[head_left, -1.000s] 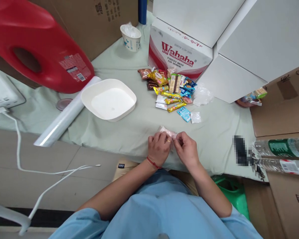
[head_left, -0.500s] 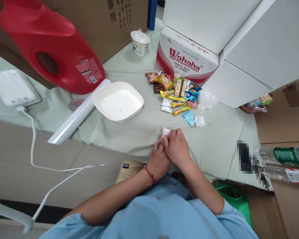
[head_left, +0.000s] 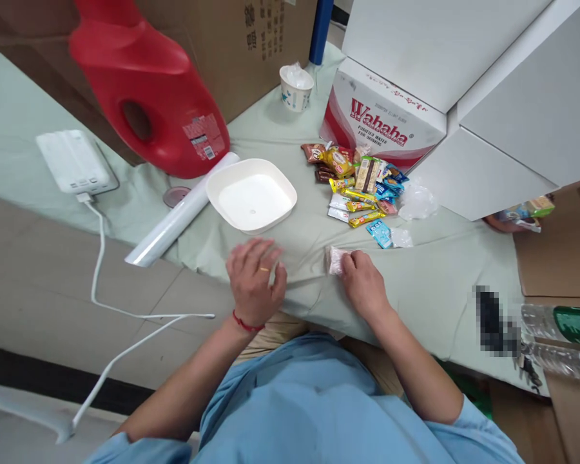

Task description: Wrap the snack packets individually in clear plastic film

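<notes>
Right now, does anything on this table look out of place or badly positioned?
Yes. The roll of clear film lies diagonally with one end past the table edge. The snack packets sit in a loose, untidy heap.

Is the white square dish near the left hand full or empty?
Empty. The white square dish shows only its bare inner floor; the wrapped snacks lie in a pile on the cloth beside it, and the left hand rests just short of its rim.

One white bowl, one red jug, one paper cup, two water bottles.
</notes>
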Tool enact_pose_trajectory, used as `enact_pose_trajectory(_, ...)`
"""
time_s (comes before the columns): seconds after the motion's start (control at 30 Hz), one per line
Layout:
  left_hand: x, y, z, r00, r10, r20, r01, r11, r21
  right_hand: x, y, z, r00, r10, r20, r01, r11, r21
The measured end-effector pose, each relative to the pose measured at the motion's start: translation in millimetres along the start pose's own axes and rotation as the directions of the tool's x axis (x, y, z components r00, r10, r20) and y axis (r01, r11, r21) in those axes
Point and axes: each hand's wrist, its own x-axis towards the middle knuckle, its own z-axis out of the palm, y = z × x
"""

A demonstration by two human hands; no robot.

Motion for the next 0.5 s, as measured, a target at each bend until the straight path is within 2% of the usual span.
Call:
enact_pose_trajectory(0.1,25,-19,2,0.994,-0.113,-0.014,0.114,0.979,0.170,1,24,-12,0.998,-0.027,-0.050,0.036,0.984,0.175)
enact_pose_trajectory(0.17,35,-34,4,0.985,-0.163,0.049,0.148,0.962,0.231,1,42,-26,0.994,-0.007,-0.113,0.047,0.934,0.354)
enact_pose_trajectory(0.23,37,-43,4,0.980,-0.160,0.115,0.128,0.960,0.247,5,58,-44,0.986,0.064,-0.154,0.025,0.855,0.517)
enact_pose_trajectory(0.3,34,-42,1,0.983,-0.088,0.159,0.051,0.973,0.225,15,66,-65,0.980,0.101,-0.173,0.030,0.778,0.627)
enact_pose_trajectory(0.33,30,-37,-1,0.985,-0.022,0.173,-0.014,0.979,0.201,22,65,-75,0.979,0.082,-0.185,0.063,0.745,0.664)
enact_pose_trajectory(0.43,15,-7,-9,0.953,0.222,0.204,-0.246,0.964,0.101,52,46,-99,0.970,-0.080,-0.229,0.224,0.658,0.719)
enact_pose_trajectory(0.5,4,14,-11,0.925,0.308,0.224,-0.327,0.944,0.051,76,23,-103,0.966,-0.181,-0.185,0.259,0.643,0.720)
